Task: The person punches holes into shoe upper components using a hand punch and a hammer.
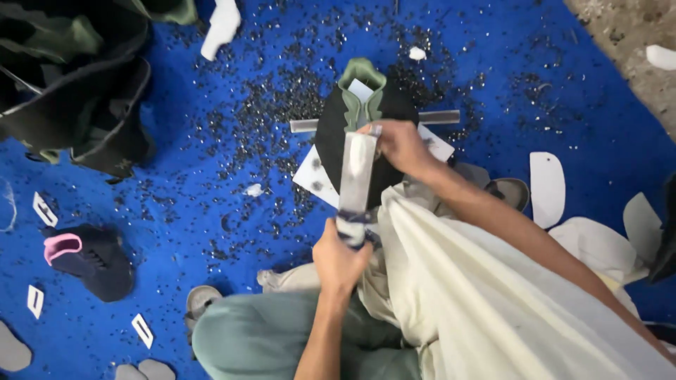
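My left hand (pixel 340 259) grips the wrapped handle of a flat metal blade (pixel 357 172) that points away from me. My right hand (pixel 399 144) pinches the far end of the blade, over a black shoe upper with green collar trim (pixel 361 95). The upper lies on a white sheet (pixel 313 177) and across a metal bar (pixel 303 125) on the blue mat. A cream cloth (pixel 479 281) covers my lap under my right forearm.
The blue mat (pixel 211 176) is strewn with small black scraps. A pile of dark and green uppers (pixel 77 77) sits at far left, a black piece with pink trim (pixel 88 259) nearer. White insole-shaped pieces (pixel 548 186) lie to the right. Small white tags (pixel 142 330) are scattered.
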